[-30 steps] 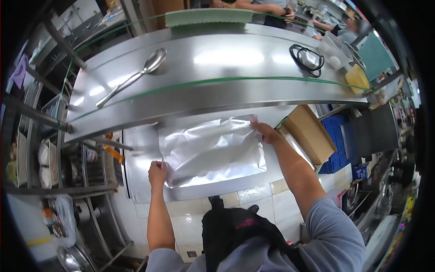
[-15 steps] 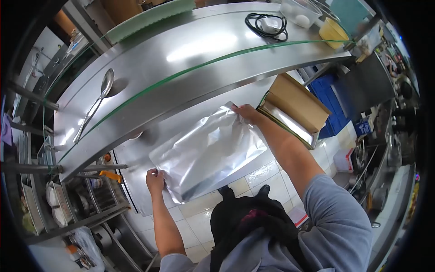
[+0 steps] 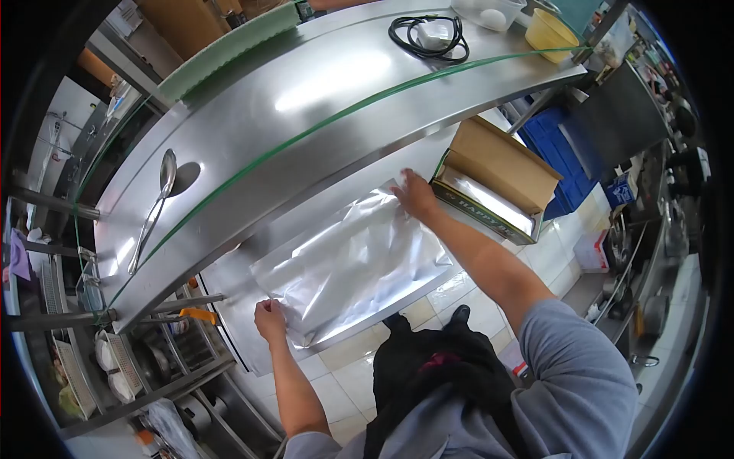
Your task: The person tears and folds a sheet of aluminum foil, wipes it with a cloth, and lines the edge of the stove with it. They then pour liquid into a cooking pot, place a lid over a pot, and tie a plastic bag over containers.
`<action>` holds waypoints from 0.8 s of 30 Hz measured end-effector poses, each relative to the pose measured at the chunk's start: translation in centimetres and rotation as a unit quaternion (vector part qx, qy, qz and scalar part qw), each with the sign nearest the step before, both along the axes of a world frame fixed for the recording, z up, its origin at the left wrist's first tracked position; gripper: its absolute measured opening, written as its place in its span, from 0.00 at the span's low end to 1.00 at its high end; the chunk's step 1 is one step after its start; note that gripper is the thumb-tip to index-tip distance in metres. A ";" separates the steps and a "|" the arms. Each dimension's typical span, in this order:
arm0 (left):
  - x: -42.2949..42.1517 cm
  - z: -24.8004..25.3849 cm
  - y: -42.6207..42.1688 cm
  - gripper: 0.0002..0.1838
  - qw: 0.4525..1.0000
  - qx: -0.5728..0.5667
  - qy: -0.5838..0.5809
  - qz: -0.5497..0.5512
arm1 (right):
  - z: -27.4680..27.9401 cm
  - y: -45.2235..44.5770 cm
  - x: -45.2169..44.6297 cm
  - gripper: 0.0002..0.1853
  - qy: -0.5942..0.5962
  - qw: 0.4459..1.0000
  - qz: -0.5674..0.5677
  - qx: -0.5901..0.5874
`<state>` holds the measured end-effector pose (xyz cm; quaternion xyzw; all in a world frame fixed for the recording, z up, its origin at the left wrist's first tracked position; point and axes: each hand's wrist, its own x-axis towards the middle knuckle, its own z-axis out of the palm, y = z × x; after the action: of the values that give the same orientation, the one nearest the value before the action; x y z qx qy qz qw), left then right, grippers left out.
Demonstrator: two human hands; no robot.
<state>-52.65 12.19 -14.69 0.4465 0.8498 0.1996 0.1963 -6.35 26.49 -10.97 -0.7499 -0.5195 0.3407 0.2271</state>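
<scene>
Foil sheet: creased, spread on lower steel counter, in front of raised steel shelf, long side roughly along counter's front edge. L hand: at sheet's L edge, forearm coming up from bottom of view, elbow slightly bent; fingers curled in, tips close tog. right by foil edge; can't make out if foil is pinched betw. them. R hand: at far R corner of sheet, arm reaching fwd and across twd centre, fairly straight; thumb & fingers parted, one finger pointing up/away, tips at foil corner, no firm hold visible. R of R hand, just beside: cardboard box, lid up, foil roll inside. On shelf, well apart from both hands: spoon at L, coiled black cable and yellow bowl twd R end.
</scene>
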 end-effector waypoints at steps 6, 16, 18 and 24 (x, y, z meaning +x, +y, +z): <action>0.5 0.0 -0.5 0.12 0.998 0.050 0.010 0.036 | -2.6 -6.8 -1.9 0.41 -0.310 0.901 0.246 0.178; 2.4 0.6 0.5 0.23 0.900 0.159 0.301 -0.271 | -3.2 -8.1 0.3 0.56 -0.306 0.916 0.238 0.106; -0.5 -5.2 1.6 0.25 0.894 0.141 0.292 -0.308 | -3.4 -8.6 1.7 0.55 -0.289 0.924 0.221 0.115; -1.1 -1.6 0.8 0.28 0.897 0.116 0.335 -0.263 | -3.3 -7.4 -0.3 0.56 -0.310 0.914 0.231 0.120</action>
<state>-53.80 13.02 -16.26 0.7139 0.6878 0.0762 -0.1076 -6.62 19.10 -14.31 -0.6442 -0.7596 0.0693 0.0577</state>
